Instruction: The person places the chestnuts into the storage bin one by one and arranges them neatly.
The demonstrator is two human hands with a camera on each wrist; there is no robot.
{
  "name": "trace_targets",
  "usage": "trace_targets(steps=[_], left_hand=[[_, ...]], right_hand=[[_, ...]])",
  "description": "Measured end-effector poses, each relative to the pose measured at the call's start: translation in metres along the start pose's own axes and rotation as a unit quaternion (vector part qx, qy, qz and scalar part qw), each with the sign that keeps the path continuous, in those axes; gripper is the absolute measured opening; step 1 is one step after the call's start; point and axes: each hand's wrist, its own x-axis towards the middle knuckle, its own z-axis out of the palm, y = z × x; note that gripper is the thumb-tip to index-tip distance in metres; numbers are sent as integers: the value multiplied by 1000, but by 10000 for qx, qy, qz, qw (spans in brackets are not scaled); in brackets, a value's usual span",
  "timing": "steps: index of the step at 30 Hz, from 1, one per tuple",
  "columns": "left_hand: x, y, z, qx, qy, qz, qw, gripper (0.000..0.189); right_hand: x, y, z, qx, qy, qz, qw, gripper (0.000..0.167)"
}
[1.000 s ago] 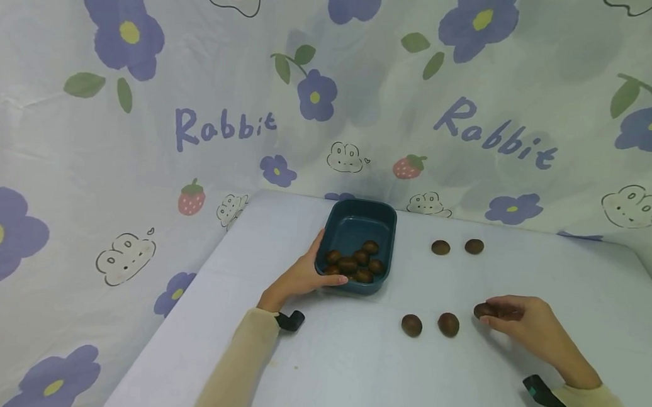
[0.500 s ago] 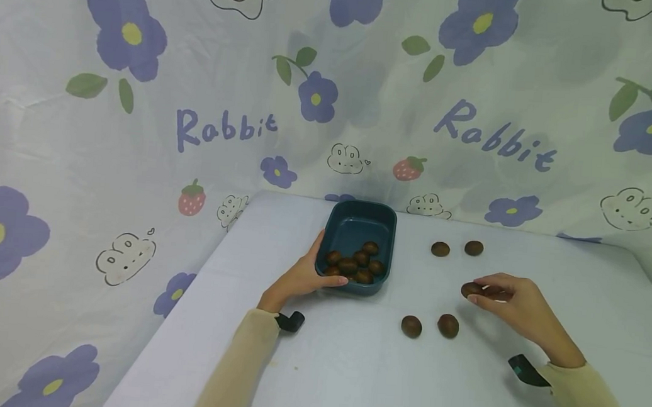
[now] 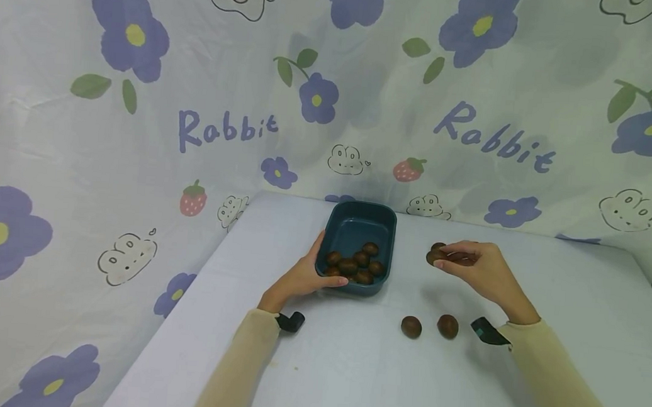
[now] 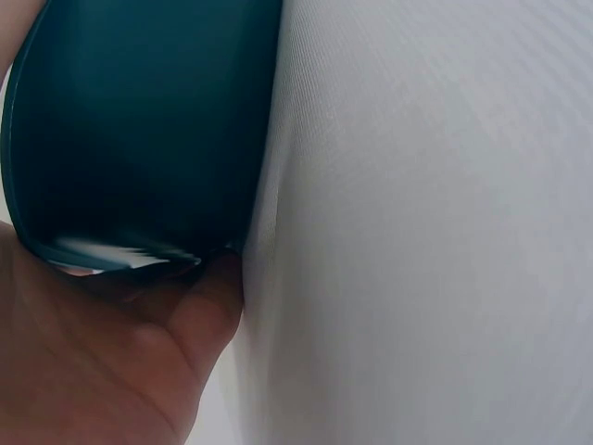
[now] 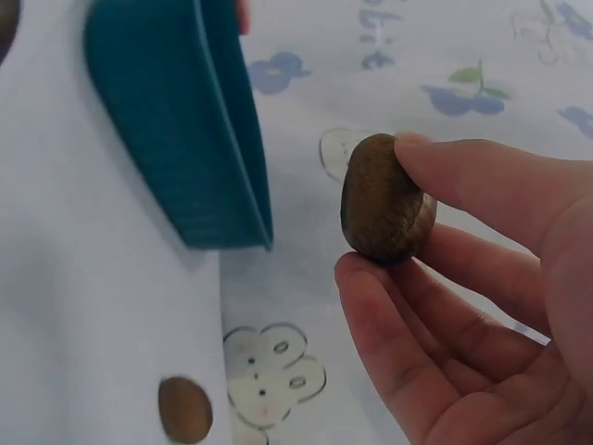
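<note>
A dark teal rectangular dish (image 3: 358, 228) stands toward the back of the table, with several brown chestnuts (image 3: 348, 266) gathered at its near end. My left hand (image 3: 300, 277) grips its near left corner, thumb along the near rim and fingers along the left side. To the right of the dish, my right hand (image 3: 483, 268) pinches a chestnut (image 5: 384, 199) between thumb and fingertips, raised above the table. Just behind it shows part of another chestnut (image 3: 438, 245); my right hand hides the one beside that. Two more chestnuts, one left (image 3: 411, 327) and one right (image 3: 448, 326), lie nearer the front.
A white cloth covers the table (image 3: 359, 376). Behind and to the left hangs a curtain (image 3: 370, 61) printed with purple flowers, strawberries and rabbits. Each wrist wears a small black camera, the left one (image 3: 292, 321) close to the table.
My right hand has lifted the chestnut and carried it left and back toward the dish, passing in front of the back chestnuts. My left hand and the dish have stayed put.
</note>
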Motion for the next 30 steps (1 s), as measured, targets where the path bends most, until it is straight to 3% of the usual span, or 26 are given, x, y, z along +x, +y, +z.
trace_targets(steps=[11,21,30], left_hand=[[-1,1,-1,44,23,66,10000,133],[-3,0,-1,32,6,-5,10000,134],[0,0,-1,-16,-36,110,9999,133]], right_hand=[[48,-28,22,606,-57,-186,9980,41],[81,-51,50,820,-168,-248,9962,41],[107,-65,76,949,-149,-230,9951,39]])
